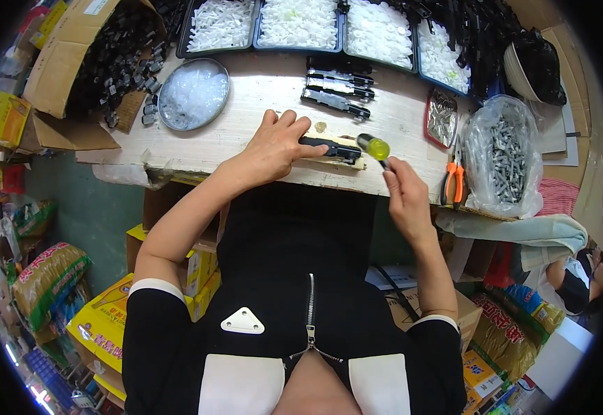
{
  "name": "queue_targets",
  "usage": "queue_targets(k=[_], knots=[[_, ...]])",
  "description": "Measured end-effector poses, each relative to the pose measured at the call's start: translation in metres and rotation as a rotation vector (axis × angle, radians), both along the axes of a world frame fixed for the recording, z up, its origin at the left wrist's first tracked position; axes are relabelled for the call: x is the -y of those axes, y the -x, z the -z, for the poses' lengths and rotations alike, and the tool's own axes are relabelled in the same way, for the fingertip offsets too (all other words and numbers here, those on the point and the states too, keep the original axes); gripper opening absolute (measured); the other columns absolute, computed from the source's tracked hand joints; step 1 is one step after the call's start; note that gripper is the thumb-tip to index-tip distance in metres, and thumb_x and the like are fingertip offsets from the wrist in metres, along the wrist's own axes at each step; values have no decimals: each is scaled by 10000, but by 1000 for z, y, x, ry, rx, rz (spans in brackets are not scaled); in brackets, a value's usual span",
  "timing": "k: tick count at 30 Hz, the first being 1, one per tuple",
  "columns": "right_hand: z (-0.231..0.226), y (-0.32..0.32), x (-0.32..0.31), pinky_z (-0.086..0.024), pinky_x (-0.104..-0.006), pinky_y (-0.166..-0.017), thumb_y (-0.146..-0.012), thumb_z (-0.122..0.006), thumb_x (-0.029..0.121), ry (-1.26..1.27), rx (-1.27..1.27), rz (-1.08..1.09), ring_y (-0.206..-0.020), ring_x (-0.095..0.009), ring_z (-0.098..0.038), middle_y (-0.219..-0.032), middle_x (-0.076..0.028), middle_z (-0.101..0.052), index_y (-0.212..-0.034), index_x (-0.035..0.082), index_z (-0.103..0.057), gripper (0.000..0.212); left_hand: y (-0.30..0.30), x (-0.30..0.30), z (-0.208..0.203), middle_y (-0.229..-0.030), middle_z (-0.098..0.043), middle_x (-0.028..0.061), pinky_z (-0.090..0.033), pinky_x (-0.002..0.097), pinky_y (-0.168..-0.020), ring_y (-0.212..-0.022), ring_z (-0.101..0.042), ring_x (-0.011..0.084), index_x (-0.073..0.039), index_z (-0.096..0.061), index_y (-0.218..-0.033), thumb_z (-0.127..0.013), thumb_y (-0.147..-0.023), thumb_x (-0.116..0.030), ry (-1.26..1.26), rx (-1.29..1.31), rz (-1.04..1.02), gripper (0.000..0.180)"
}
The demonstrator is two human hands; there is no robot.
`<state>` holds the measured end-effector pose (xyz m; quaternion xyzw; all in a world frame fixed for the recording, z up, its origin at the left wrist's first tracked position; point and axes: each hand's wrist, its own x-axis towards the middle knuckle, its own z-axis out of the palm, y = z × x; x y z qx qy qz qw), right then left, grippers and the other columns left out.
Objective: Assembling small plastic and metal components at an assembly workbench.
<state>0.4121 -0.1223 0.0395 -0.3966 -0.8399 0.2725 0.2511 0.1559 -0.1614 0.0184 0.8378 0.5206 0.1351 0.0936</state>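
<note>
So we've got our left hand (273, 147) at about 11 o'clock from the middle of the view, one digit stretched out flat on a black part (339, 151), the other fingers spread and reaching up toward 12. The part sits just off 12 o'clock, lying on a wood block (332, 164) near our edge of the bench (267, 83). Whether we're pinching it from underneath too, we honestly can't tell. Our right hand (408, 190) is round at 3 o'clock, fingers closed on the handle of a small hammer (377, 148) with a yellow-green face. Its head is right beside the part's 2 o'clock end, but we can't make out if they touch. Beyond the block, toward 12, there's a row of similar parts (336, 93), and past those the trays (300, 48) full of white pieces. Up at 11 we have a round bowl (194, 93) of clear, whitish stuff, and at 10 a carton (52, 76) spilling black bits (118, 66). Over at 2 there's a red tray (442, 119) of thin metal bits, then between 2 and 3 some orange-handled pliers (459, 183) and a plastic bag (478, 162) of grey metal pieces.
</note>
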Motion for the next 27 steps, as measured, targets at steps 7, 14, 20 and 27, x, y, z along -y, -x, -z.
queue_targets(k=[7,14,20,27], knots=[[-16,18,3,-453,-412,-551,-876,-496,159,-95,269,-37,-675,-370,-573,-811,-184,-596,-996,31,-526,178,-2,-2,-2,-891,-470,52,-304,321,-718,-844,-419,203,-233,-639,-1074,-528,-685,78,35,-50,3,511],[-6,25,-1,-424,-442,-511,-881,-494,172,-114,522,-43,-631,-371,-561,-725,-175,-574,-862,44,-491,129,-3,-5,-2,-910,-482,67,-332,332,-707,-860,-431,229,-219,-652,-1053,-522,-677,68,33,-37,10,491],[10,21,1,-421,-461,-513,-883,-482,212,-129,411,-45,-620,-367,-560,-726,-173,-576,-871,65,-479,147,-5,-3,-1,-883,-485,61,-340,334,-691,-830,-434,234,-205,-659,-1027,-554,-649,38,-89,-24,3,462],[-9,23,-8,-417,-457,-549,-892,-468,226,-73,420,-77,-628,-376,-559,-730,-174,-593,-966,79,-528,175,2,-13,0,-765,-511,61,-444,324,-690,-762,-470,224,-124,-641,-1037,-584,-624,44,143,267,-188,449]])
